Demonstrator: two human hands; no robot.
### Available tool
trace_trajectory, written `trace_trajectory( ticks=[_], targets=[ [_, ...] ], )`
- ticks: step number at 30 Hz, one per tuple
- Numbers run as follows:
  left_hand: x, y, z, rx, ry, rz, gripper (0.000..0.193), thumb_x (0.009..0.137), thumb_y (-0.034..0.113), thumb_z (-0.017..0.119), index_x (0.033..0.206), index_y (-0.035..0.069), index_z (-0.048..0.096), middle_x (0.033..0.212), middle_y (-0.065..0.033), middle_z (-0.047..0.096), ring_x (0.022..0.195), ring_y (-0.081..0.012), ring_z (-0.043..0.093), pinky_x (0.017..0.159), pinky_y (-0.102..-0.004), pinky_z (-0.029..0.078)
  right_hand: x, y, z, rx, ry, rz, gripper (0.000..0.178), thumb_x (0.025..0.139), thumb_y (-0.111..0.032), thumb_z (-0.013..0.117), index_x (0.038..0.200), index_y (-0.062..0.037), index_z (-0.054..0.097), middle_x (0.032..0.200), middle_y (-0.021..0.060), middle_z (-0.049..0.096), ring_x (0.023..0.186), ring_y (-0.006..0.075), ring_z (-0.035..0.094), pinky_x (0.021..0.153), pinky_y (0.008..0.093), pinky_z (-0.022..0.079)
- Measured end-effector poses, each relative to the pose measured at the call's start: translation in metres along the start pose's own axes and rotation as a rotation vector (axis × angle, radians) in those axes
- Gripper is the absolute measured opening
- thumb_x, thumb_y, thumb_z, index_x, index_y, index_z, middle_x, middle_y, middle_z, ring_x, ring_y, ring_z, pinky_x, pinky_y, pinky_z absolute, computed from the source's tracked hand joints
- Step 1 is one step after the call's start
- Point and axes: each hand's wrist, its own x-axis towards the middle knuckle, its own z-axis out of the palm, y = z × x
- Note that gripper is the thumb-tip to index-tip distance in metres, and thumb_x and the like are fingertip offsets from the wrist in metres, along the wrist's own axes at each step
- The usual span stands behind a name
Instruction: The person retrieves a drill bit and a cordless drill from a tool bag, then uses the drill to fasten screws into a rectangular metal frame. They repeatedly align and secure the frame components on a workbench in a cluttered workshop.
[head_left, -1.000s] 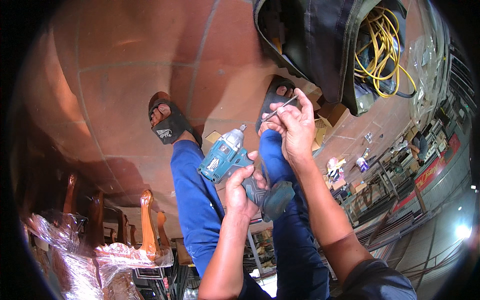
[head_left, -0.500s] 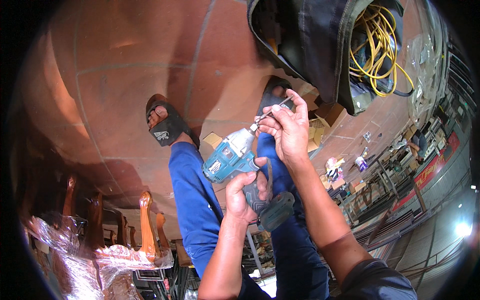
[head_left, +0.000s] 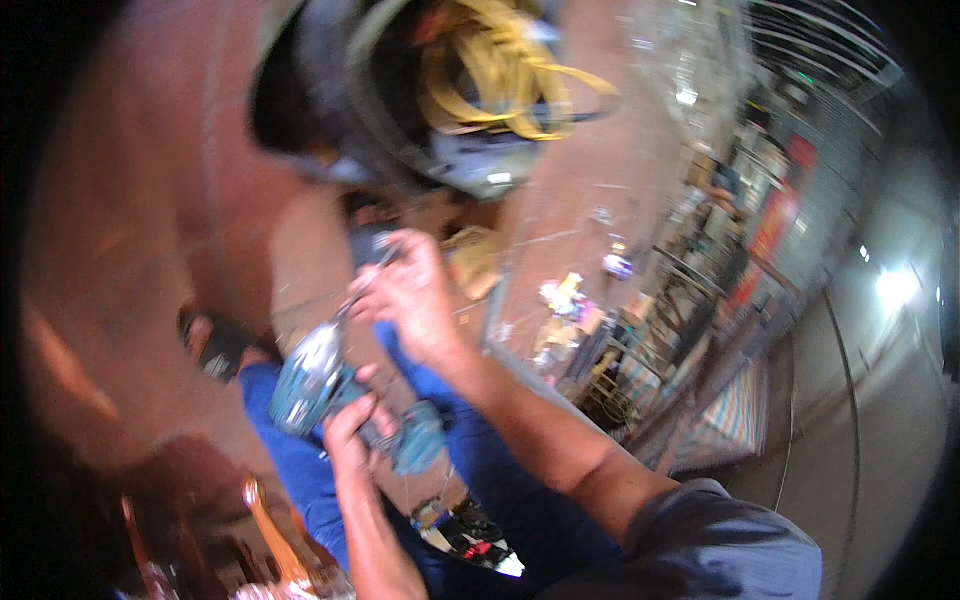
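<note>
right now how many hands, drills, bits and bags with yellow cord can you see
hands: 2, the left hand and the right hand
teal cordless drill: 1
thin bit at the drill's nose: 1
dark bag with yellow cord: 1
total: 5

Bare forearms extend from a short grey-blue sleeve (head_left: 700, 530); blue trousers (head_left: 480, 480) cover both legs, and a dark open sandal (head_left: 215, 345) shows on one foot, blurred by motion.
</note>
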Motion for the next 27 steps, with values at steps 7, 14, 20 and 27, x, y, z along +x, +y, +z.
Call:
trace_trajectory(
  ticks=[7,14,20,27],
  targets=[
    [-0.124,0.017,0.030,0.552,-0.111,0.230,0.048,0.089,0.014,0.069,0.131,-0.005,0.056,0.079,-0.0059,0.059,0.065,-0.0156,0.057,0.067,-0.0301,0.049,-0.120,-0.073,0.024,0.148,-0.141,0.139,0.040,0.101,-0.010,0.060,0.131,-0.0169,0.035,0.097,0.0108,0.069,0.076,0.0192,0.073,0.064,0.0331,0.062],
    [-0.253,0.063,0.018,1.773,-0.017,1.066,0.036,0.090,0.022,0.069,0.120,0.005,0.065,0.094,-0.0119,0.066,0.079,-0.0259,0.064,0.068,-0.0406,0.053,-0.260,-0.148,0.111,0.298,-0.482,0.024,0.032,0.097,-0.007,0.056,0.122,-0.0129,0.038,0.090,0.0161,0.070,0.078,0.0305,0.075,0.070,0.0416,0.063],
    [-0.393,0.082,0.092,1.632,-0.151,1.296,0.047,0.087,0.033,0.078,0.126,0.009,0.066,0.109,-0.0127,0.066,0.103,-0.0332,0.063,0.090,-0.0451,0.050,-0.377,-0.229,0.168,0.794,-0.632,0.050,0.017,0.091,0.000,0.050,0.103,-0.0126,0.047,0.086,0.0150,0.068,0.073,0.0340,0.072,0.065,0.0457,0.060],
    [-0.493,0.052,0.145,0.885,-0.573,0.782,0.063,0.089,0.045,0.078,0.127,0.000,0.058,0.082,-0.0080,0.065,0.073,-0.0172,0.062,0.069,-0.0299,0.050,-0.501,-0.292,0.170,0.984,-1.079,-0.224,0.034,0.107,-0.047,0.046,0.095,-0.0153,0.053,0.069,0.0005,0.044,0.054,0.0113,0.037,0.056,0.0317,0.036]
  ],
)
